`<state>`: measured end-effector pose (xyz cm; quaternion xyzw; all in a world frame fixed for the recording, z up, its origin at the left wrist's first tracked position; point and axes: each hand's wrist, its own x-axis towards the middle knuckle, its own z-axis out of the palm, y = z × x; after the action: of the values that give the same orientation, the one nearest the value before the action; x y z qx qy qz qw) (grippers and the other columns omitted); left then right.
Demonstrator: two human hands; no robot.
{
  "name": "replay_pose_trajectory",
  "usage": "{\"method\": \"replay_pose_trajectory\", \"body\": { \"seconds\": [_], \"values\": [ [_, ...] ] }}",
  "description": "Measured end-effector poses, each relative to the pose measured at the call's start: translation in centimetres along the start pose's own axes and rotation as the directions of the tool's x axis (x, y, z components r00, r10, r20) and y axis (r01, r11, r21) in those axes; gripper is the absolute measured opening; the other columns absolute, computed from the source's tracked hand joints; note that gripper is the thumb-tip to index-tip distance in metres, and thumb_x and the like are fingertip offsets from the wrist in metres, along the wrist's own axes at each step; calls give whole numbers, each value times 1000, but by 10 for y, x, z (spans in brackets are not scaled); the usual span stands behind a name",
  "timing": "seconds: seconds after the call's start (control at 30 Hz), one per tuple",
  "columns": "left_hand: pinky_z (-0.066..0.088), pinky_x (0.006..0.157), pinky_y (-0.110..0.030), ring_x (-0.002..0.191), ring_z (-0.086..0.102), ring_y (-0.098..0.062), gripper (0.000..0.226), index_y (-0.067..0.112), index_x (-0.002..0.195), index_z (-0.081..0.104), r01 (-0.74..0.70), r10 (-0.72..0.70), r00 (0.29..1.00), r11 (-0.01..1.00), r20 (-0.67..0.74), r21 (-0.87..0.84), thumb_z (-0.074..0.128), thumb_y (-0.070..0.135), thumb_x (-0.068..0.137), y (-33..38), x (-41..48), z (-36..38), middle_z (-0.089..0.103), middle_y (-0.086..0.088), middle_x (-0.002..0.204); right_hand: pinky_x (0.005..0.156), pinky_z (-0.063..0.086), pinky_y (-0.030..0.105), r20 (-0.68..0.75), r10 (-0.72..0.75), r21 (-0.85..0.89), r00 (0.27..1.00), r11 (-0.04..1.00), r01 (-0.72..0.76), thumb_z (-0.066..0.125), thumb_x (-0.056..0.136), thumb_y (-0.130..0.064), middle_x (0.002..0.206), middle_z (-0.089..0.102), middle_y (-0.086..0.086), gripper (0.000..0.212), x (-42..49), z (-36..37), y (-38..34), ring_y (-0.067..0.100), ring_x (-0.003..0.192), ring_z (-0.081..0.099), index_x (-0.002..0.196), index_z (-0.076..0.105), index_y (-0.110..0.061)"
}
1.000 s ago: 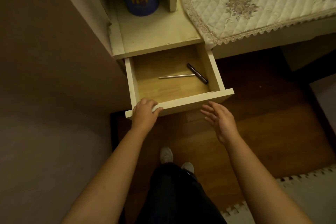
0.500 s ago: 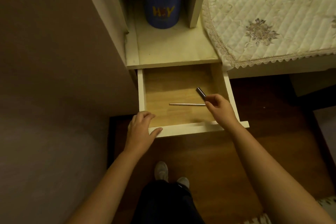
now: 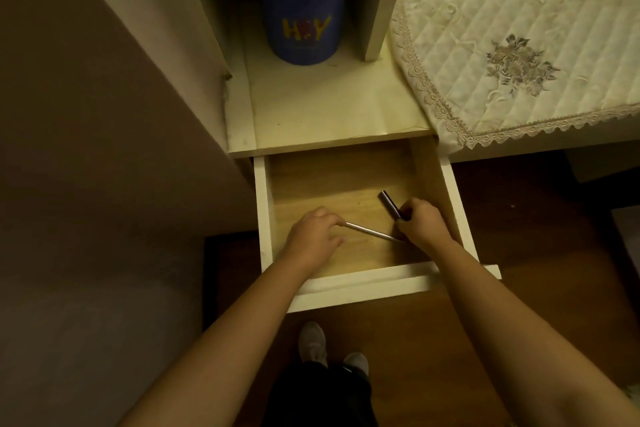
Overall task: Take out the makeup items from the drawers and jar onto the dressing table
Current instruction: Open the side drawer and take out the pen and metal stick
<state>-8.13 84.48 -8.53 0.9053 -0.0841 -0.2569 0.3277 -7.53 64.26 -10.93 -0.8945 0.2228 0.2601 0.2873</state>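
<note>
The white drawer (image 3: pixel 360 286) is pulled out, showing its wooden bottom. Both my hands are inside it. My left hand (image 3: pixel 313 239) pinches one end of a thin silver makeup stick (image 3: pixel 370 232), which lies slanted across the drawer floor. My right hand (image 3: pixel 420 222) is closed on the lower end of a short dark makeup tube (image 3: pixel 388 202), whose upper end sticks out past the fingers. A blue jar (image 3: pixel 304 24) with yellow letters stands in the open shelf above the drawer. The dressing table (image 3: pixel 519 156) to the right carries a quilted cream cloth (image 3: pixel 519 28).
A tall white cabinet side (image 3: pixel 145 55) rises on the left, and a white divider panel (image 3: pixel 384 0) stands between the jar and the table. Below lie the wooden floor (image 3: pixel 519 253) and my shoes (image 3: pixel 313 340).
My left hand left the drawer front and went inside to take the silver stick's end. My right hand has closed on the dark tube. The silver stick now lies slanted.
</note>
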Motion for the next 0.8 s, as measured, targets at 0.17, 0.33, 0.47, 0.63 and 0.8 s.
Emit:
{"method": "replay_pose_trajectory", "body": {
  "seconds": [0.17, 0.33, 0.47, 0.63, 0.8],
  "values": [
    [39, 96, -34, 114, 45, -23, 34, 17, 117, 55, 2, -5, 1000, 992, 20, 128, 59, 17, 83, -7, 28, 20, 52, -6, 121, 74, 55, 36, 1, 29, 269, 1000, 963, -28, 59, 84, -9, 104, 60, 13, 28, -7, -5, 0, 23, 82, 60, 112, 54, -6],
    [32, 102, -36, 123, 39, -25, 35, 21, 119, 52, 11, -8, 1000, 962, -12, 272, 58, 22, 84, -9, 43, 33, 48, -7, 129, 59, 50, 21, -71, -24, 448, 997, 892, 53, 58, 85, -10, 85, 55, -4, 26, -29, -16, -3, 9, 71, 55, 111, 54, -10],
    [35, 97, -35, 116, 41, -24, 36, 20, 119, 49, 4, 37, 992, 945, -119, 328, 57, 25, 85, 1, 51, 32, 47, -7, 124, 52, 43, 13, -138, -41, 482, 990, 870, 103, 58, 85, -9, 79, 50, -10, 24, -41, -25, -1, 4, 69, 50, 109, 55, -10],
    [22, 110, -38, 132, 27, -24, 55, 21, 135, 32, -153, 178, 983, 914, -33, 376, 55, 23, 86, 21, 79, 30, 35, -6, 143, 61, 43, 13, -169, -40, 521, 985, 844, 124, 59, 84, -11, 81, 50, -11, 23, -40, -25, 5, 3, 72, 50, 107, 56, -11],
    [31, 100, -37, 119, 41, -26, 35, 18, 123, 48, -115, 125, 992, 922, -5, 370, 51, 24, 89, 17, 92, 39, 49, -8, 127, 64, 43, 12, -193, -23, 565, 981, 814, 131, 59, 84, -11, 81, 51, -10, 22, -37, -18, 8, 3, 73, 50, 107, 56, -11]
  ]
}}
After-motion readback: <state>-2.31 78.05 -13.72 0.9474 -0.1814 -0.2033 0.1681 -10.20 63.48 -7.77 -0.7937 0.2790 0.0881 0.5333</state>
